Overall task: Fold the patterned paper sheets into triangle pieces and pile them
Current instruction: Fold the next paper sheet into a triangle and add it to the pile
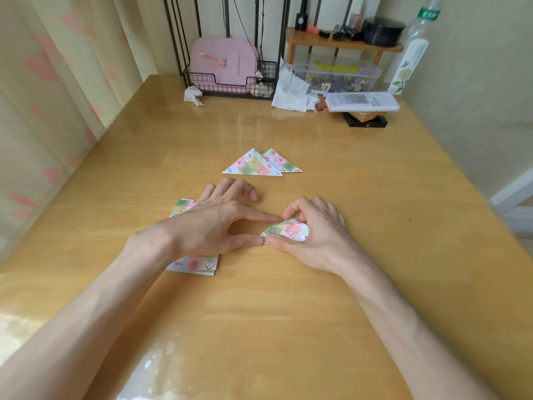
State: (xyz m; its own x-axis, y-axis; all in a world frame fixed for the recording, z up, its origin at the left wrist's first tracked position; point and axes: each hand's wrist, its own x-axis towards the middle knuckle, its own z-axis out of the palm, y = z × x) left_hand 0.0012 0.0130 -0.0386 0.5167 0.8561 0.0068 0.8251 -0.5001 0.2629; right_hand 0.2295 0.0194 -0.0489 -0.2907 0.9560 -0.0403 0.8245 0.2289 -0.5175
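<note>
A patterned paper sheet [288, 230], partly folded, lies on the wooden table [288, 313] under both hands. My right hand [314, 235] pinches it between thumb and forefinger and covers its right side. My left hand [213, 223] pinches the sheet's left corner with thumb and forefinger. Beneath my left hand lies a stack of flat patterned sheets [196, 262], mostly hidden. Further back, two folded triangle pieces [259, 164] lie overlapping on the table.
At the back stand a wire basket with a pink case [223, 63], crumpled tissues [290, 90], a clear box [336, 73] under a small wooden shelf, a remote [362, 101] and a tall bottle [412, 50]. A curtain hangs on the left.
</note>
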